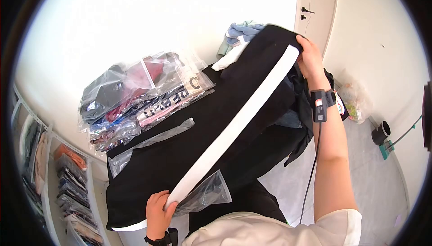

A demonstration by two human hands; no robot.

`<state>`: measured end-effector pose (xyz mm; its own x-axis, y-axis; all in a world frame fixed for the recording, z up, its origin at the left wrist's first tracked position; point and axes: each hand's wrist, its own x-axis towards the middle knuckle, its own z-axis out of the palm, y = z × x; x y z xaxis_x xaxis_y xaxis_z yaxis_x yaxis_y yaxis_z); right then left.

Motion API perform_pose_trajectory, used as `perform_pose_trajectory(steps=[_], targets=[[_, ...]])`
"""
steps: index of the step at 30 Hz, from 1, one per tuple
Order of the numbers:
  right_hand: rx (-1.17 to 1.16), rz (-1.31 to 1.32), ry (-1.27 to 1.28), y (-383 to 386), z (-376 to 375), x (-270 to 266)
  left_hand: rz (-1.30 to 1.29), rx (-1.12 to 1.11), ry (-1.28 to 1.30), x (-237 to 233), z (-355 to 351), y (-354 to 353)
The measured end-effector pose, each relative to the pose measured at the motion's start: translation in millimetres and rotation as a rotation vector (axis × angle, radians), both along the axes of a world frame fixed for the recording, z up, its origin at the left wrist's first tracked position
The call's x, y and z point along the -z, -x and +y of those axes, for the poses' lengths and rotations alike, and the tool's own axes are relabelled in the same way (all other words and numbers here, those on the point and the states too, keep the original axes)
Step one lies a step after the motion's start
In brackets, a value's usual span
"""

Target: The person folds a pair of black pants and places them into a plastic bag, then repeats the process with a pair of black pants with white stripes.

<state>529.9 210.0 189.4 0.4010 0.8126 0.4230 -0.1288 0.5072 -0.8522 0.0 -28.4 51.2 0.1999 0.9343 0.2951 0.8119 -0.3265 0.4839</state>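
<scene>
Black garment (211, 126) stretched between both hands (310, 61)

Left of bottom centre, our left hand (158, 214) is gripping. Our right hand (311, 60) is clasping at upper right, arm (334, 169) outstretched.

Garment (180, 156) black; band (231, 129) white; bagged clothes (135, 97) grey, maroon, blue, pink, dark-lettered; shirt (256, 231) off-white.

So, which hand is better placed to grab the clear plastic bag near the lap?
Probably the left hand: its fingers hold the white strip near the plastic bag, while the right hand is up by the strip's far end.
</scene>
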Motion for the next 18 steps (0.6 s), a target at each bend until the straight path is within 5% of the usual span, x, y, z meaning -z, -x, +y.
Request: perform_pose_trajectory(steps=[3, 5, 9, 14, 18], targets=[[0.045, 0.001, 0.07, -2, 2, 24, 0.01, -0.056, -0.052, 1, -3, -5], [0.383, -0.444, 0.386, -14, 2, 74, 0.051, -0.044, -0.054, 2, -5, -7], [0.47, -0.483, 0.53, -43, -5, 189, 0.139, -0.009, -0.065, 16, -6, -5], [0.727, -0.782, 0.437, -35, -29, 201, 0.133, -0.003, -0.061, 20, -7, -6], [0.487, -0.366, 0.617, -27, -31, 211, 0.123, 0.006, -0.138, 22, -7, -7]])
